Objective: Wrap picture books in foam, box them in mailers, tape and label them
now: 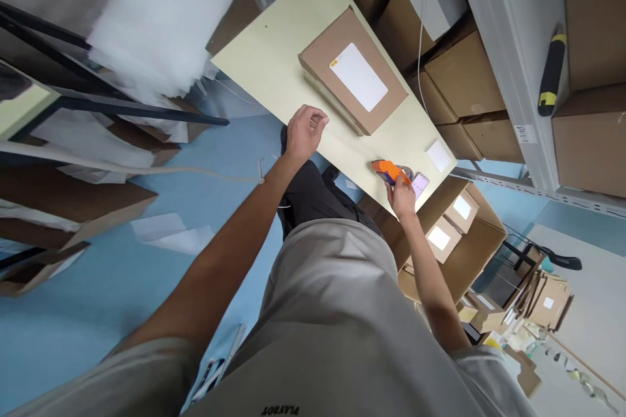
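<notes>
A closed cardboard box (332, 52) with a white label (359, 77) lies on the pale yellow table (264, 45). Beside the box's near edge, my left hand (306, 132) hovers with curled fingers; whether anything small is between them cannot be made out. My right hand (402, 197) is closed on an orange tape dispenser (388, 170) at the table's right part. Just beyond that hand lies a small purple-and-white label piece (419, 184). A white square of paper (439, 156) rests near the table's right corner.
Shelves with cardboard boxes (464, 78) stand behind the table; a black-and-yellow cutter (552, 75) lies on the shelf frame (518, 45). A large open carton (472, 257) holding small boxes adjoins the right end. White packing foam (166, 13) is at left.
</notes>
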Demonstrator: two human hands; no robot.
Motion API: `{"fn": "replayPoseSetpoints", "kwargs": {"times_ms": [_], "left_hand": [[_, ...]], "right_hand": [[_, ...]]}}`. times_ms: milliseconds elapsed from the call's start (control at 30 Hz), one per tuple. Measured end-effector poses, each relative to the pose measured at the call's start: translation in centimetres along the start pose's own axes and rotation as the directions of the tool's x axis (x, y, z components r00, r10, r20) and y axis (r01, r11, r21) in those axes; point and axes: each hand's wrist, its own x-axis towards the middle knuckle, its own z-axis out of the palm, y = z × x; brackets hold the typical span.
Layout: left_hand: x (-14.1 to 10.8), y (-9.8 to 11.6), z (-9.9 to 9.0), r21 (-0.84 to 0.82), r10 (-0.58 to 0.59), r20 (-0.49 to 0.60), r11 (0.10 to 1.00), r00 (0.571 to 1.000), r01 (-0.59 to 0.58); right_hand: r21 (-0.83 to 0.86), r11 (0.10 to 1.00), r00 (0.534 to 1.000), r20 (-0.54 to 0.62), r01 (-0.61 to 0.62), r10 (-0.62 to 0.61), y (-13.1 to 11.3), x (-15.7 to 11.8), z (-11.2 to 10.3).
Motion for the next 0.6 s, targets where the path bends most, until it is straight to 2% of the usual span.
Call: {"fn": "replayPoseSetpoints", "kwargs": {"times_ms": [133,367,500,600], "left_hand": [[0.6,-1.4,1.4,-0.048,-0.024,-0.003,0.999,1.0,0.024],[2.0,-1.9,3.0,-0.082,-0.066,-0.085,0.995,0.994,0.059],[2.7,-2.2,5.6,-0.138,-0.155,-0.165,0.981,0.974,0.133],[3.0,-2.4,8.1,-0.18,-0.253,-0.246,0.96,0.936,0.213]], "right_hand": [[0.039,0.997,0.997,-0.05,-0.059,0.061,-0.4,2.2,0.7],[0.083,0.985,0.986,-0.061,-0.15,0.156,-1.9,3.1,1.8],[0.133,0.976,0.978,-0.094,-0.173,0.186,-2.4,3.8,1.8],[0.136,0.976,0.98,-0.083,-0.169,0.182,-2.7,3.9,1.7]]}}
